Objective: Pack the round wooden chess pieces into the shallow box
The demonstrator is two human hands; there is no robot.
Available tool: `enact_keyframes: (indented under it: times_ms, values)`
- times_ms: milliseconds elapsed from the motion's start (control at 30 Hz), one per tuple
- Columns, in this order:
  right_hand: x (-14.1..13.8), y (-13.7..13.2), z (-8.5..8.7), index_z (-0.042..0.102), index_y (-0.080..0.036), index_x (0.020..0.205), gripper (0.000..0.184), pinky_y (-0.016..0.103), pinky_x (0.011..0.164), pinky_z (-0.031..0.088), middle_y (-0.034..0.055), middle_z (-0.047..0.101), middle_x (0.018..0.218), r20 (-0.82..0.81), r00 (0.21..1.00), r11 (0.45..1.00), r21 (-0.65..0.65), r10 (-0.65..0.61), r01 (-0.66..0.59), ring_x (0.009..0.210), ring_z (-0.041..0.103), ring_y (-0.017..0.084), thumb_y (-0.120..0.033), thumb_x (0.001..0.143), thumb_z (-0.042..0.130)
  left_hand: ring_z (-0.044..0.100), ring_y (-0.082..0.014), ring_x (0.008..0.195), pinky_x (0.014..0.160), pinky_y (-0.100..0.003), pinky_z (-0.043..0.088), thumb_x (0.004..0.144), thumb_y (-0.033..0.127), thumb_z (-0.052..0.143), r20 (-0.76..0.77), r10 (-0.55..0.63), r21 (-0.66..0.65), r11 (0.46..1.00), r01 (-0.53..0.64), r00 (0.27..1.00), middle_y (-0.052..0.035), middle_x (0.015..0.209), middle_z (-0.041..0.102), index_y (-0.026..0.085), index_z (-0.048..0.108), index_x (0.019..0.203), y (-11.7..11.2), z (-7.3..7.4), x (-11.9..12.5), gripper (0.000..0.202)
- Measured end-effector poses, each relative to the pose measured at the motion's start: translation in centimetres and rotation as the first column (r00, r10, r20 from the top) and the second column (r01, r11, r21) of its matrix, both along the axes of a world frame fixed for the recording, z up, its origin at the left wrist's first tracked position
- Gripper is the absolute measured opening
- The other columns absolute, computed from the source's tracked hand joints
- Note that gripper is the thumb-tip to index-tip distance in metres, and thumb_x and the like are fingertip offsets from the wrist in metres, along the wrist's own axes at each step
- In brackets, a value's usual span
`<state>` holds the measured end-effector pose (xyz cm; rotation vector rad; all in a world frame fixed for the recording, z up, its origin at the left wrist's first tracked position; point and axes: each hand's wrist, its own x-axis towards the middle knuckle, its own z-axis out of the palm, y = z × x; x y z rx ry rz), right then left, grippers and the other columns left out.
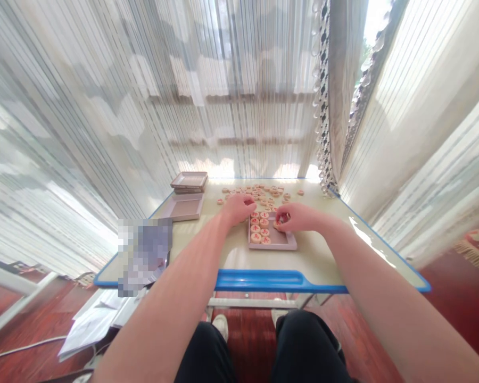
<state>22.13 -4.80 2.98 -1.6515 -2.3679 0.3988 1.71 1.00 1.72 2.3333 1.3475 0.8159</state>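
Discs (pixel 264 232) with red markings sit in two columns down the left side of a shallow tray (pixel 281 238), which rests on a pale table (pixel 315 260) in front of the person. The right hand (pixel 294 217) pinches one more disc (pixel 277 225) between thumb and fingertips, low over the bare part of the tray and just beside the columns. The left hand (pixel 238 207) is at the tray's far left corner, its fingers bent; its underside is hidden, so I cannot tell whether it grips a piece. Beyond both hands, many loose pieces (pixel 260 192) lie scattered across the back of the table. To the left, a stack of trays (pixel 189 180) stands near the far edge, with an open box (pixel 183 207) just in front of it. A striped curtain (pixel 239 117) hangs behind the table, and papers (pixel 91 324) lie below its left side.
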Motion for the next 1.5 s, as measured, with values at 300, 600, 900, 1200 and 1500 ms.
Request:
enact_keyframes:
  times_ms: [300,600,900,1200,1500]
  values:
    - [-0.2,0.7,-0.7,0.065,-0.021,0.079,0.018,0.024,0.056,0.039,0.0015,0.066,0.075,0.001,0.997,0.994,0.077,-0.075,0.075,0.066,0.057,0.015,-0.035,0.070,0.058,0.058,-0.0138,0.066,0.064,-0.022,0.043,0.065,0.022,0.050,-0.157,0.024,-0.062,0.998,-0.034,0.987,0.0015,0.070,0.067,0.020,0.070,0.079,-0.2,1.1,-0.3,0.024]
    - [-0.4,2.4,-2.2,0.068,-0.019,0.080,0.022,0.025,0.059,0.038,0.0021,0.066,0.076,-0.048,0.981,0.959,0.208,-0.189,0.195,0.069,0.056,0.016,-0.037,0.071,0.057,0.056,-0.0152,0.071,0.067,-0.024,0.042,0.070,0.027,0.049,-0.229,0.077,0.091,0.994,-0.058,0.970,-0.0024,0.075,0.067,0.016,0.070,0.077,1.2,0.1,-0.5,0.025]
    - [-0.7,1.7,-1.2,0.065,-0.018,0.079,0.018,0.028,0.071,0.041,0.0044,0.065,0.082,-0.011,0.996,0.955,0.283,-0.090,0.089,0.081,0.055,0.019,-0.032,0.070,0.058,0.057,-0.0150,0.071,0.067,-0.024,0.041,0.074,0.032,0.048,-0.201,0.083,0.078,0.995,-0.068,0.976,-0.0025,0.078,0.068,0.018,0.070,0.082,1.1,-0.3,-0.6,0.027]
    - [-1.3,-0.6,0.6,0.065,-0.020,0.082,0.018,0.024,0.062,0.039,0.0014,0.064,0.080,-0.076,0.996,0.979,0.204,0.048,-0.032,0.069,0.054,0.014,-0.031,0.068,0.061,0.057,-0.0156,0.073,0.073,-0.025,0.041,0.078,0.031,0.044,-0.230,0.047,0.111,0.994,-0.022,0.972,-0.0020,0.079,0.069,0.019,0.071,0.080,1.2,-0.6,-0.4,0.030]
    - [-2.0,-0.3,0.0,0.066,-0.022,0.082,0.016,0.022,0.058,0.036,-0.0016,0.064,0.077,-0.073,0.996,0.986,0.161,0.050,-0.038,0.064,0.052,0.011,-0.031,0.070,0.061,0.056,-0.0158,0.072,0.069,-0.025,0.040,0.079,0.030,0.042,-0.224,0.051,0.134,0.991,-0.021,0.973,-0.0032,0.078,0.068,0.018,0.069,0.077,1.5,-0.7,-0.3,0.030]
